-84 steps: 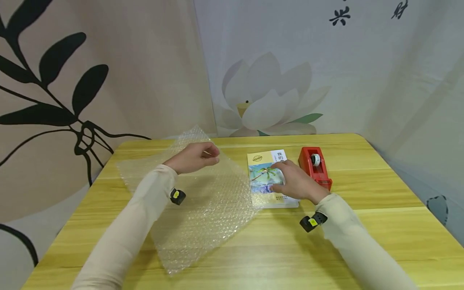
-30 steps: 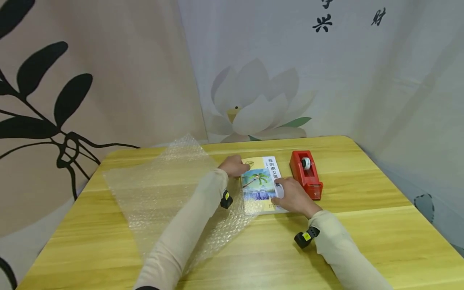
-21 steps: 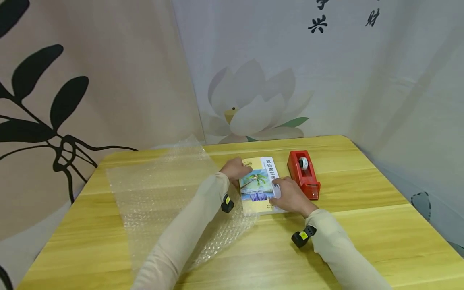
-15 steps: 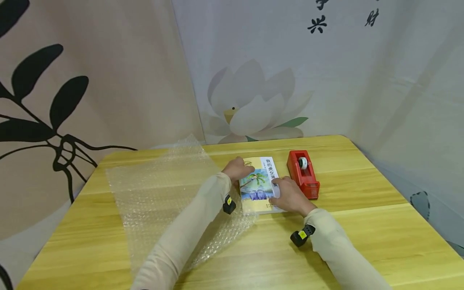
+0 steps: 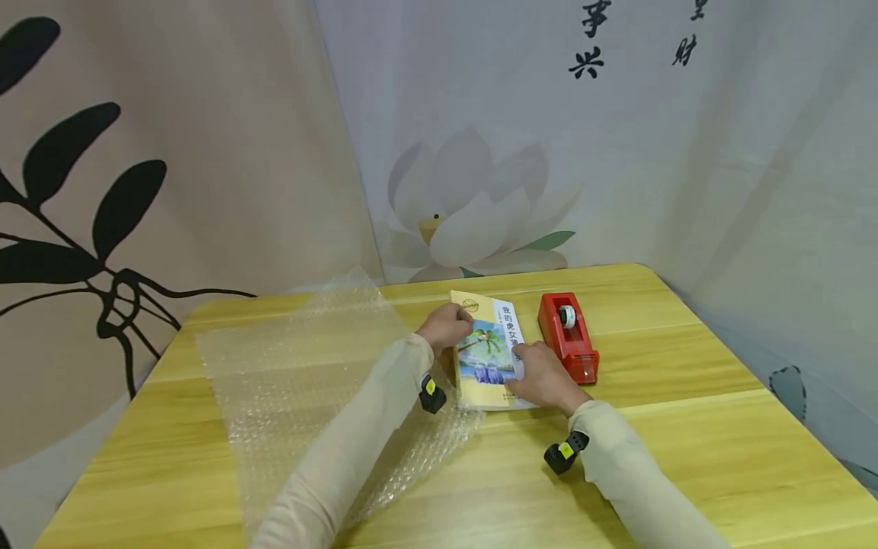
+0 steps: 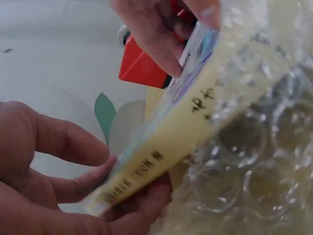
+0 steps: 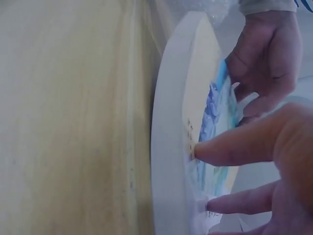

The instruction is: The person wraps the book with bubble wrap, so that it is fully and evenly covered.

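Gripping left edge of book (image 5: pixel 485 360) with left hand (image 5: pixel 446 325), thumb above, fingers beneath. Touching right part of its top face with thumb and finger of right hand (image 5: pixel 545 376); can't tell about any hold underneath. Looks like step of picking up or shifting book, face up over table (image 5: pixel 720 412), left edge seemingly tipped up. Probably calls next for steady hold on both sides, minding bubble wrap (image 5: pixel 295 389) spread just left of book, maybe touching. Also note red tape dispenser (image 5: pixel 575 343) just beyond right hand.
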A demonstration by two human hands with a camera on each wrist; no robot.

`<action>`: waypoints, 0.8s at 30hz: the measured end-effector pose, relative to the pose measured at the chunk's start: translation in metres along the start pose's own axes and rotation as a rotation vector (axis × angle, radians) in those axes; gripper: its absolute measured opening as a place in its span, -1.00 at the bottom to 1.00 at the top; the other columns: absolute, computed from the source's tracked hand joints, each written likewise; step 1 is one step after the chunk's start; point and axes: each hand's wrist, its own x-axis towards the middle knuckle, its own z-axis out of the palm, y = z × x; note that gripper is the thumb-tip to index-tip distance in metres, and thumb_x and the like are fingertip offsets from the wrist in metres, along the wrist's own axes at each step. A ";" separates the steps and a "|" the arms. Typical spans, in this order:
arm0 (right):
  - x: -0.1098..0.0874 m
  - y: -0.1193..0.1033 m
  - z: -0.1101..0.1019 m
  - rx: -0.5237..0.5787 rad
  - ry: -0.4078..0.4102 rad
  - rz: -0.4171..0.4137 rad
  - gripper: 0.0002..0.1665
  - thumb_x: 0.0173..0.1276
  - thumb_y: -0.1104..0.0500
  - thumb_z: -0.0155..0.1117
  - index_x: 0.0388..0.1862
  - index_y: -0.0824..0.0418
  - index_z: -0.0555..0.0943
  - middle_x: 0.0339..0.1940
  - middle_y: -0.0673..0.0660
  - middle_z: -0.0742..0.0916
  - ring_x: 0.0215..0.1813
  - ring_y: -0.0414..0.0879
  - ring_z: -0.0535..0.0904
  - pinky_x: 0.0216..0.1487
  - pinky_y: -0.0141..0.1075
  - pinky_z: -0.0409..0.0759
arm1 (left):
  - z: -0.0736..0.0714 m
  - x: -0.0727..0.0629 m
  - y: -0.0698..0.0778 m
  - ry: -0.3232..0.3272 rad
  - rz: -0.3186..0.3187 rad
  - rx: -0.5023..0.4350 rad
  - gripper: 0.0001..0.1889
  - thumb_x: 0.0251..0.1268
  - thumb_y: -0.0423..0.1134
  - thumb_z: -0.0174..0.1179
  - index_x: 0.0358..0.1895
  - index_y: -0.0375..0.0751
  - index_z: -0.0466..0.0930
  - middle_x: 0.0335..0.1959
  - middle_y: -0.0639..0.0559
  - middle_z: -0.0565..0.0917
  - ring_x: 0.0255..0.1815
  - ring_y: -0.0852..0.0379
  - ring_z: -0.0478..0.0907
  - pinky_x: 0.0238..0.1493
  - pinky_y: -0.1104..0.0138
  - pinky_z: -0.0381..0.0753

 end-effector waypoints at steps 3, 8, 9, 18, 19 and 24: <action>0.000 0.001 0.000 0.008 0.004 0.012 -0.20 0.23 0.14 0.44 0.38 0.46 0.42 0.27 0.38 0.58 0.13 0.13 0.47 0.35 0.09 0.50 | 0.002 0.002 0.000 0.002 0.019 -0.049 -0.67 0.36 -0.45 -0.01 0.16 -0.24 0.47 0.11 -0.19 0.56 -0.67 0.18 0.08 -0.60 0.31 0.17; 0.004 0.002 0.000 0.043 0.016 0.047 -0.19 0.24 0.10 0.43 0.40 0.41 0.41 0.22 0.35 0.60 0.08 0.10 0.49 0.28 0.05 0.53 | 0.005 0.004 0.001 0.009 0.034 -0.145 -0.51 0.25 -0.62 -0.10 0.26 -0.29 0.40 0.20 -0.29 0.48 -0.71 0.20 0.00 -0.66 0.36 0.10; 0.004 0.002 0.000 0.054 0.020 0.059 -0.20 0.25 0.09 0.42 0.40 0.39 0.41 0.22 0.35 0.60 0.07 0.11 0.49 0.26 0.04 0.54 | 0.005 0.005 0.001 0.006 0.037 -0.162 -0.48 0.25 -0.64 -0.13 0.27 -0.30 0.39 0.20 -0.31 0.47 -0.71 0.19 0.00 -0.66 0.35 0.09; 0.007 0.001 -0.009 0.173 0.063 0.104 -0.28 0.34 0.00 0.34 0.40 0.26 0.39 0.31 0.32 0.59 0.15 0.13 0.54 0.23 0.08 0.59 | -0.002 0.006 0.006 0.004 0.064 -0.313 -0.38 0.22 -0.66 -0.17 0.39 -0.32 0.33 0.22 -0.35 0.52 -0.26 0.05 0.53 -0.47 0.38 0.48; 0.007 0.001 -0.009 0.196 0.064 0.104 -0.28 0.36 0.00 0.33 0.41 0.24 0.38 0.31 0.32 0.59 0.16 0.13 0.55 0.22 0.07 0.60 | -0.004 0.005 0.006 0.008 0.069 -0.328 -0.37 0.21 -0.66 -0.17 0.40 -0.31 0.33 0.23 -0.34 0.52 -0.25 0.05 0.52 -0.46 0.38 0.47; 0.005 0.001 -0.009 0.361 0.064 0.109 -0.26 0.43 0.00 0.25 0.50 0.15 0.28 0.37 0.33 0.52 0.25 0.17 0.55 0.16 -0.03 0.66 | -0.010 0.002 0.007 0.027 0.100 -0.395 -0.32 0.19 -0.67 -0.18 0.43 -0.27 0.32 0.29 -0.32 0.49 -0.39 0.12 0.40 -0.52 0.38 0.34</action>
